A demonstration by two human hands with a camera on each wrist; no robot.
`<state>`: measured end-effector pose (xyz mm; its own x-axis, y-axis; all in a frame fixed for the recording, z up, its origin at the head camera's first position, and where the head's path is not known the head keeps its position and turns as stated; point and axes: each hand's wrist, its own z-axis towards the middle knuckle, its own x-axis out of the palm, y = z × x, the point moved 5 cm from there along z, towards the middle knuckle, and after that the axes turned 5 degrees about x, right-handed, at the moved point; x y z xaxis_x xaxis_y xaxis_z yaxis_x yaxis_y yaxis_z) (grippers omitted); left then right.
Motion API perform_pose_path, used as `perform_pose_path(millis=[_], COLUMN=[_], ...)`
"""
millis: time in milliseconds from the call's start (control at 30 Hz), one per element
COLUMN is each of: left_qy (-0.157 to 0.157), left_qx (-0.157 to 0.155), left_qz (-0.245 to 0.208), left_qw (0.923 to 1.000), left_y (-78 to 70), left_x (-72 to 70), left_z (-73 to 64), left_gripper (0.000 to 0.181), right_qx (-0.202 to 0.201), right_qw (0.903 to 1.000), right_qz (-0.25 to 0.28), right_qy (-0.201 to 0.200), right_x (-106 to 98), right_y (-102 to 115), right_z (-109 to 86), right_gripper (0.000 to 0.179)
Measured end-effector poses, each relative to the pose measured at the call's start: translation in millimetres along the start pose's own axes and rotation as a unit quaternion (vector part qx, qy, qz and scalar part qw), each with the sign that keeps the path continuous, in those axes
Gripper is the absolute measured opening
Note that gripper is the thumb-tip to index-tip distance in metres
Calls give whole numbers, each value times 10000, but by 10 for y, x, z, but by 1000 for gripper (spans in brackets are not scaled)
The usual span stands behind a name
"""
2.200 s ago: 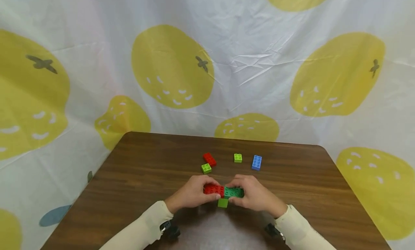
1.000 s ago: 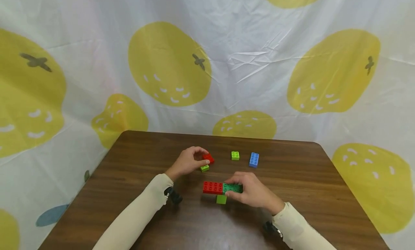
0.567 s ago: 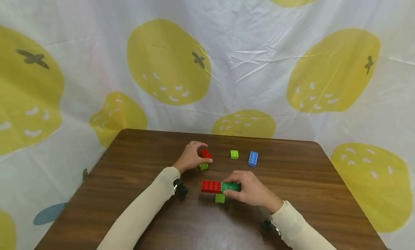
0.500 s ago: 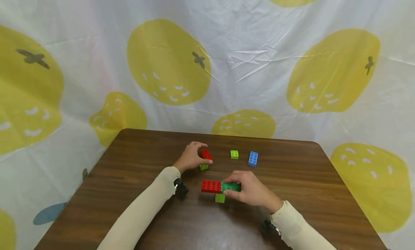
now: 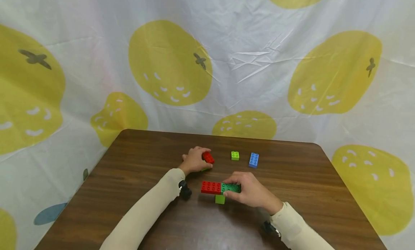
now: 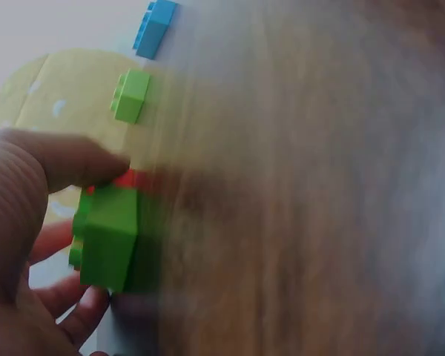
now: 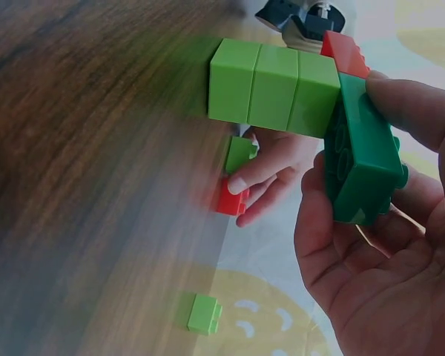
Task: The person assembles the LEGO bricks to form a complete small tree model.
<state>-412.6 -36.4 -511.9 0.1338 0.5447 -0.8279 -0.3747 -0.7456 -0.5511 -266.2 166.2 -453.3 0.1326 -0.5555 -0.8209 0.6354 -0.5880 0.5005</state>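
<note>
Head view: left hand curls its fingers around loose red brick beyond lime column. Left wrist view: lime brick partly hides that brick. Right wrist view: right hand clamps dark green brick atop column.

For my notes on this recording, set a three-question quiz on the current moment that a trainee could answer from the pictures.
1. Multiple choice: which brick does the right hand hold?
A) the blue brick
B) the dark green brick
C) the far lime brick
2. True or false: in the head view, the blue brick and the far lime brick touch each other.
3. Count: in the right wrist view, how many lime bricks form the column joined to the dark green brick?

Key:
1. B
2. False; a gap separates the blue brick from the far lime brick.
3. Three
</note>
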Motion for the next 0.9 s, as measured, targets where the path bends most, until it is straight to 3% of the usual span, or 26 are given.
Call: perform_pose_path(millis=[167, 367, 633, 900], left_qy=[-195, -229, -512, -737], left_qx=[-48, 6, 79, 333], left_qz=[26, -199, -913, -977], left_qw=[9998, 9995, 9945, 9919], left_y=[-8, -11, 1, -25], left_x=[40, 26, -86, -211], left_z=[4, -9, -66, -132], left_gripper=[57, 58, 57, 54], right_qx=[-2, 29, 67, 117], right_qw=[10000, 10000, 9999, 9999], right_qz=[3, 19, 35, 31], right_qy=[-8, 36, 78, 111], right_x=[2, 1, -4, 14], right_y=[0, -3, 10, 0], right_z=[-19, -20, -9, -11], right_gripper=[28, 28, 28, 28])
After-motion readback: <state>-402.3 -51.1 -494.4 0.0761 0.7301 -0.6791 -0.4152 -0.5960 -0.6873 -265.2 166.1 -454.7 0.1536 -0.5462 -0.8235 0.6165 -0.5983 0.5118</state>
